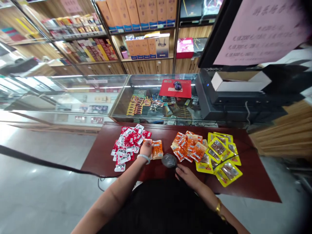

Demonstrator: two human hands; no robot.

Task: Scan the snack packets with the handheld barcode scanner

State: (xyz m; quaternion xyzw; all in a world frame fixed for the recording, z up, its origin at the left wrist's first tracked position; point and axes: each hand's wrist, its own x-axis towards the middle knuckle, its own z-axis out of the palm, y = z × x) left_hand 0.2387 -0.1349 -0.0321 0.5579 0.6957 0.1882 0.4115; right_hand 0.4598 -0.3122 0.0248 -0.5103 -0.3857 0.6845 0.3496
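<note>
My left hand (146, 148), with a pale bracelet at its wrist, is closed on an orange snack packet, mostly hidden under the fingers. Right beside it another orange snack packet (157, 149) lies on the dark red table (151, 172). A heap of red and white packets (129, 139) borders the hand on the left. My right hand (186, 175) is wrapped round the handle of a black handheld barcode scanner (169, 160), whose head points towards the table's middle. Beyond it are a pile of orange packets (187, 146) and a pile of yellow packets (219, 149).
A glass display counter (156, 112) stands behind the table, with a computer mouse (177, 85) on a red mat (165, 87). At right are a dark machine (207, 97) and a white open box (240, 83). A black cable (48, 162) crosses on the left.
</note>
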